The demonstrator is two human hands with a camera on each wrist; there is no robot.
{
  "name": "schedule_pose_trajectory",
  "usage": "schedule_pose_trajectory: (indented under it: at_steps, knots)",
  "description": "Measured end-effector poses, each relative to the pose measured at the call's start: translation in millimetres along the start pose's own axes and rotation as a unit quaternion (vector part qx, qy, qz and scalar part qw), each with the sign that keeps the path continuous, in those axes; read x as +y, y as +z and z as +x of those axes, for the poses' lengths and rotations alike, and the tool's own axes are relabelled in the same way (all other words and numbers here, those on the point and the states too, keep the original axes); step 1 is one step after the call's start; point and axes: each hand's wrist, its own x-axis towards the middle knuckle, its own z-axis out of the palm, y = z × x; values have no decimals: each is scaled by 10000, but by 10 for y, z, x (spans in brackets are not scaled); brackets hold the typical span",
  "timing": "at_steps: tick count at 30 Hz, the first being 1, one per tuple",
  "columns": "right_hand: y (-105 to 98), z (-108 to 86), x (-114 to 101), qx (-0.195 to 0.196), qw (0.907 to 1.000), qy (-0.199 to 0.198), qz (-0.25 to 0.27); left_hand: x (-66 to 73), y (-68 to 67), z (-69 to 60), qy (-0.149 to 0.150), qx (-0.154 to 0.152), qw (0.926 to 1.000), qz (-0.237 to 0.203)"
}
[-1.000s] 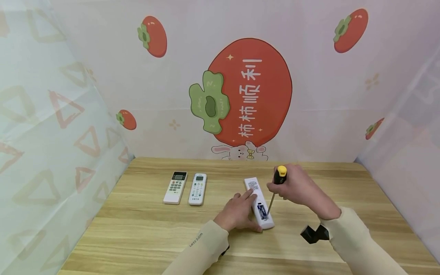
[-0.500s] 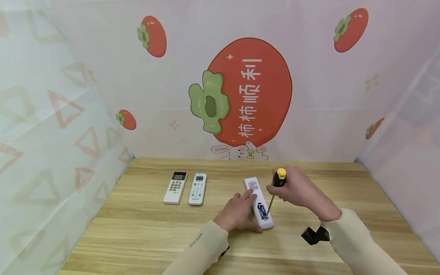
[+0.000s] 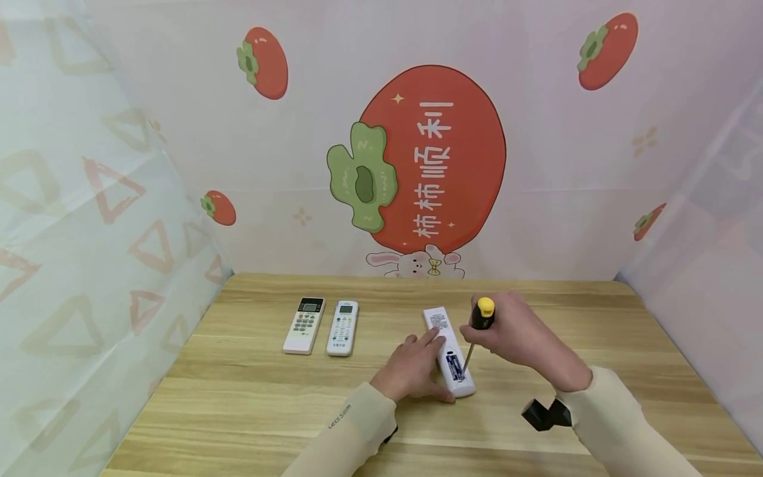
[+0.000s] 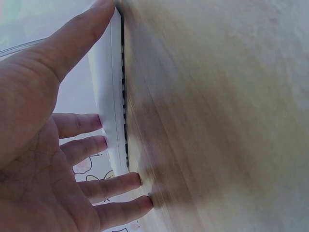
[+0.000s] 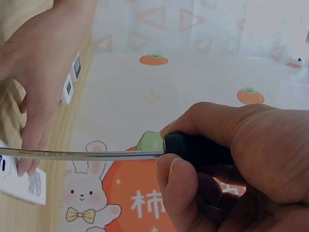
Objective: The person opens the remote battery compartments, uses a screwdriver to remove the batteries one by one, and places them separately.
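Note:
A white remote control [image 3: 452, 346] lies face down on the table with its battery compartment uncovered. Two dark blue batteries [image 3: 456, 367] sit inside it. My left hand [image 3: 414, 371] presses the remote from its left side. In the left wrist view the fingers [image 4: 79, 124] are straight, two touching the remote's side and two reaching to the tabletop, while the thumb rests on its near end. My right hand [image 3: 507, 331] grips the black, yellow-capped handle of a screwdriver [image 3: 484, 315]. Its metal shaft [image 5: 96, 155] slants down to the lower right edge of the battery compartment, where the exact tip is too small to tell.
Two more remotes lie face up to the left: one with a black top [image 3: 305, 326] and a white one [image 3: 342, 328]. The wood table [image 3: 250, 397] meets a printed backdrop [image 3: 298, 245] behind. A black wrist device [image 3: 545, 415] hangs by the right sleeve.
The screwdriver handle has sunk slightly and leaned a little left, the right hand lowering with it. My left hand and the remote stay put.

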Motion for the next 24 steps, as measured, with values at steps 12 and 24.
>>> schedule_pose_trajectory:
  at_steps: [12, 24]
  knots:
    - [31, -28, -89, -42, 9982, -422, -432, -8, 12, 17, -4, -39, 10000, 59]
    - [-14, -14, -109, -378, 9959, -749, -326, 1, -6, 18, -48, -84, 9999, -39]
